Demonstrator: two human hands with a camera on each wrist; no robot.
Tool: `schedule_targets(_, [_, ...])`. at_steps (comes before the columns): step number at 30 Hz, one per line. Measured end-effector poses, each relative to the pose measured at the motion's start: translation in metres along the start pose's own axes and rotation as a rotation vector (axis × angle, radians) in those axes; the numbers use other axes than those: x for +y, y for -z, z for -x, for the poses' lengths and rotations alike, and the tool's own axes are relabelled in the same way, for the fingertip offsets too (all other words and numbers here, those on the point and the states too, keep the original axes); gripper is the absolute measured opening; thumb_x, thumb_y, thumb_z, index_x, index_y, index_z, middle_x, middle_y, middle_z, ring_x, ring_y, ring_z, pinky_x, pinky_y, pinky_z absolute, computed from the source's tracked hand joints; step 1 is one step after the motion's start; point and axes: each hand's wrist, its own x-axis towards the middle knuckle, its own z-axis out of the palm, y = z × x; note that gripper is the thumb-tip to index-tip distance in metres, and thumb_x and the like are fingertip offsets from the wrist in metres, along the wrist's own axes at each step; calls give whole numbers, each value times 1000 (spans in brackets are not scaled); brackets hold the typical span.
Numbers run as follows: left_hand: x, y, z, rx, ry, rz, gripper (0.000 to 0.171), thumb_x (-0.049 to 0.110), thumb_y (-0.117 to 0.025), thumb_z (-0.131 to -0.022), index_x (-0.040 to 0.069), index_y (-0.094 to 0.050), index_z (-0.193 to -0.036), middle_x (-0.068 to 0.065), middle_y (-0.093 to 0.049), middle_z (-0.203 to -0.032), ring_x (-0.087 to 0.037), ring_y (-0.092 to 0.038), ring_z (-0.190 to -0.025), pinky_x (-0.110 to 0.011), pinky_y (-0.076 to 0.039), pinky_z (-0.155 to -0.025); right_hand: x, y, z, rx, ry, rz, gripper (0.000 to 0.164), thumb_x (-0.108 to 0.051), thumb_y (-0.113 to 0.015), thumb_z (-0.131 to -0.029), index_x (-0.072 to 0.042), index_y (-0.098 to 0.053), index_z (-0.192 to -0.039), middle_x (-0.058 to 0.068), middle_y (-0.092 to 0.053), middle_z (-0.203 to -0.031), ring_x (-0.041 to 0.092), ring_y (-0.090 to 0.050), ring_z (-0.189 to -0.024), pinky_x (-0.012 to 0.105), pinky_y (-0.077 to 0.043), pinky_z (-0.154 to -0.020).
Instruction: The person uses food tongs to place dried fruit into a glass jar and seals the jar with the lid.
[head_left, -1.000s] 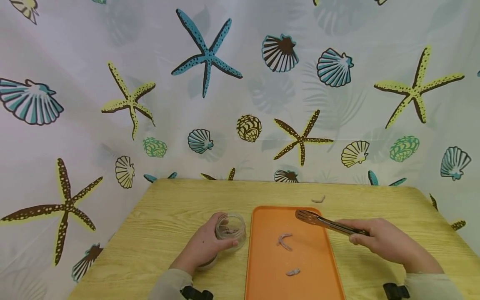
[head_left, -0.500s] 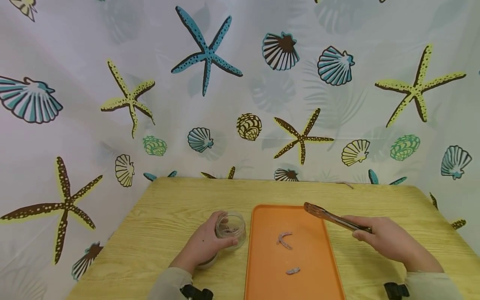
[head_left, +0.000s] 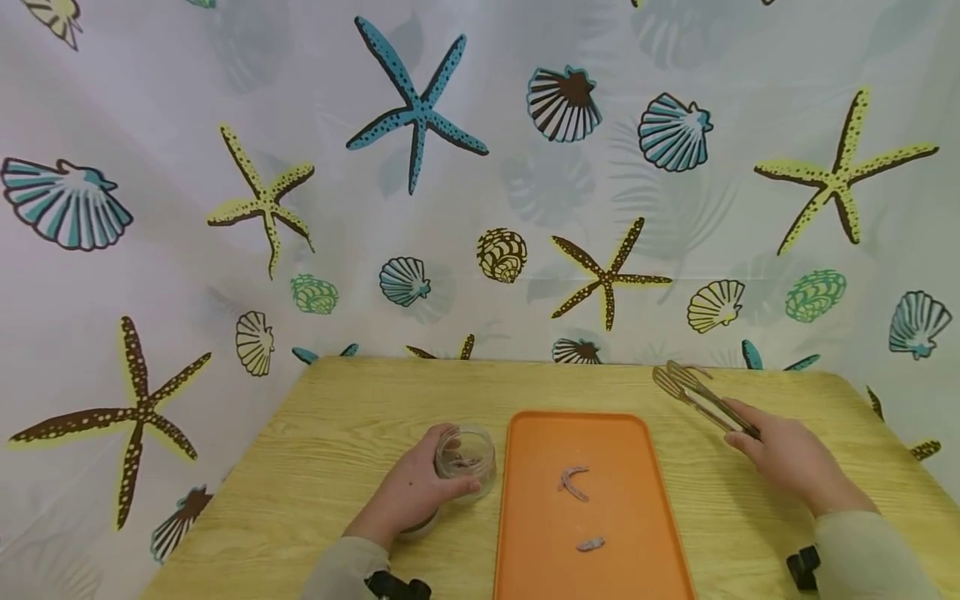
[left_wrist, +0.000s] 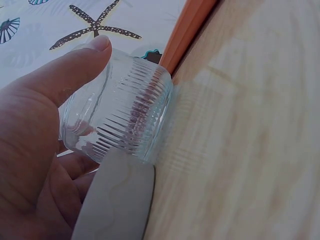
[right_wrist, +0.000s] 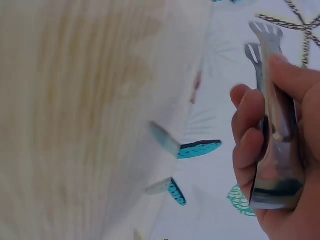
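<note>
Head view — tongs (head_left: pixel 720 402) hover near table's back edge (head_left: pixel 450 363).

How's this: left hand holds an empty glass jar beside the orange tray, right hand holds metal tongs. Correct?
Not empty: head view shows brownish pieces inside. Left hand holds a glass jar beside the orange tray, right hand holds metal tongs.

illumination in the head view is soft and diffuse. the curtain (head_left: pixel 465 192) beyond the orange tray (head_left: pixel 555 442) appears dull gray-white; a faint shadow falls on the table (head_left: pixel 375 400) right of the tray. left of the tray, the glass jar (left_wrist: pixel 122 107) carries glints. both wrist views blur the table grain.
</note>
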Motion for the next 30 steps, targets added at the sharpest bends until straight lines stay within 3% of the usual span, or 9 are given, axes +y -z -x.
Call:
schedule_targets(2, [0,1,1,-1,8,-2,99,55,-84,-78,17,-35,-156,-5,-54,-145,-28,-50,-134,-56,-39,-108,7,0,-6,15,-14,37,71,-48,-53,-104,-3,-36,-156,32,-62,-125,35,-66,-87,51,-50,-73])
schedule_targets(8, [0,1,0,4,8,-25,98,53,-85,-78,18,-36,-156,-4,-54,-146,-28,-49,-135,-56,-38,-109,29,0,-20,-2,-129,60,66,-44,-48,-107,-6,-31,-159,38,-48,-139,55,-56,-113,65,-48,-80])
schedule_targets(20, [-4,0,1,4,-21,-6,94,50,-84,-80,17,-38,-154,-5,-55,-145,-29,-48,-135,-56,-37,-110,45,7,-32,-37,-225,97,66,-38,-51,-106,1,-33,-155,41,-43,-141,62,-49,-117,73,-42,-87])
schedule_targets(25, [-4,2,1,7,-18,-9,93,51,-84,-81,18,-37,-154,-4,-54,-146,-29,-49,-135,-56,-37,-109,51,9,-35,-35,-238,85,68,-39,-51,-105,3,-31,-155,41,-40,-143,63,-44,-120,74,-40,-90])
schedule_targets(30, [-1,5,3,-2,-16,-12,94,53,-83,-81,18,-37,-154,-5,-54,-146,-30,-49,-135,-57,-37,-108,52,14,-40,-91,-223,50,72,-43,-49,-106,3,-27,-157,42,-36,-145,64,-40,-123,75,-37,-93])
